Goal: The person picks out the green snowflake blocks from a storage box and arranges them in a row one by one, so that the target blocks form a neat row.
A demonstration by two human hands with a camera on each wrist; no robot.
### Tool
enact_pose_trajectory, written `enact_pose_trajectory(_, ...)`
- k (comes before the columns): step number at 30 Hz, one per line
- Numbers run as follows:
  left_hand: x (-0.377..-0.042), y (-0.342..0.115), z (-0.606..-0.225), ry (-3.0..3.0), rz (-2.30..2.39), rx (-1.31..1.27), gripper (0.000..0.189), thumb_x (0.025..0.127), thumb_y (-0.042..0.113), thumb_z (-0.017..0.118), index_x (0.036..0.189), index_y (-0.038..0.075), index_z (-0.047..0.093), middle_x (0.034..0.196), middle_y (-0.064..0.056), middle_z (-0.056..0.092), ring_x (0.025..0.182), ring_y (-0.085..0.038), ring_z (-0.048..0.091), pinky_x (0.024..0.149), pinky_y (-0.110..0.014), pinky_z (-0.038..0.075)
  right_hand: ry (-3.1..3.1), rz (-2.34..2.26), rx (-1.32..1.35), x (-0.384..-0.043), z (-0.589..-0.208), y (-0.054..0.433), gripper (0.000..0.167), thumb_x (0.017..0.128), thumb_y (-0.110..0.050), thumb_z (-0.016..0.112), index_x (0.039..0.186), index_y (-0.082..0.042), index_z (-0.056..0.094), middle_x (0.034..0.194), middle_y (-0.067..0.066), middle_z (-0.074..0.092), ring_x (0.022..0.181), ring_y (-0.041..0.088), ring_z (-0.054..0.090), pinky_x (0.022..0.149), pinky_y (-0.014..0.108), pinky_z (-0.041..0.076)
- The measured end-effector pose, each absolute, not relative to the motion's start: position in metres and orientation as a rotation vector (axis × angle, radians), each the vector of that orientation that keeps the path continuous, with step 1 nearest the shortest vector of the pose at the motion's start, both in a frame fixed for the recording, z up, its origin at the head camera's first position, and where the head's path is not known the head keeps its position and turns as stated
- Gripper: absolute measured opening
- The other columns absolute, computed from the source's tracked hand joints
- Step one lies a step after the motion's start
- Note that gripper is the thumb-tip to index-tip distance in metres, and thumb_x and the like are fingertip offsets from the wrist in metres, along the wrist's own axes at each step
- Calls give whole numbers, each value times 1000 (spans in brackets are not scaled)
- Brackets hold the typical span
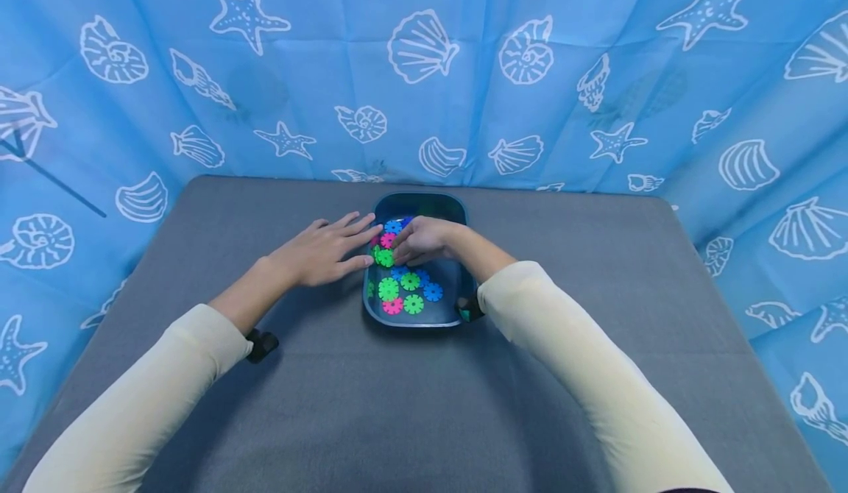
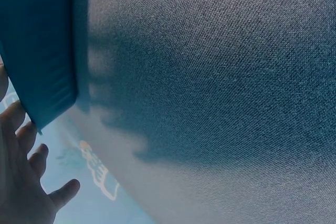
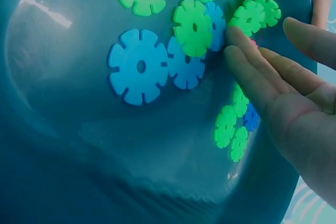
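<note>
A dark teal plastic tray [image 1: 453, 276] holds several notched plastic snowflake discs in green [image 1: 414, 304], blue [image 1: 433, 292] and pink [image 1: 393, 307]. My right hand [image 1: 427, 238] reaches into the tray, its fingers pointing down at the discs by the left side. In the right wrist view, that hand's fingers [image 3: 252, 74] are fairly straight, the thumb stands apart, and no disc shows between them. My left hand [image 1: 323, 252] is spread palm-down at the tray's left rim. Its fingertips [image 2: 26, 135] lie at the rim in the left wrist view; whether they touch it is unclear.
The tray rests on a grey cloth-covered table [image 1: 318, 405]. Behind and at both sides hangs a blue curtain [image 1: 371, 59] with white shell and starfish prints. A dark wrist device [image 1: 262, 346] sits below the left cuff.
</note>
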State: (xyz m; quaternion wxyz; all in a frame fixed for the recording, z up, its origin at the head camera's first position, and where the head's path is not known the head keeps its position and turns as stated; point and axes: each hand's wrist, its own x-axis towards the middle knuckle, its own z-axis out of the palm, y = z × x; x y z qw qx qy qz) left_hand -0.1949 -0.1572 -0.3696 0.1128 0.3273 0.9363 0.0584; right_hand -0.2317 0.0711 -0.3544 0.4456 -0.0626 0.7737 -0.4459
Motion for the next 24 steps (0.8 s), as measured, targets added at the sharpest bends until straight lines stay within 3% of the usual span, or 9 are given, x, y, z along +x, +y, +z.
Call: enact_pose_trajectory(24,-193,-158,-370,2743,177,958,69,103,53,43,160,21,20,166,-5,13,152,-35,8,113,-68,18,1882,-1126,-82,-233,-357,59,54,97,-8,65,145,3,45,128,14,61,122,27,60,103,39,47)
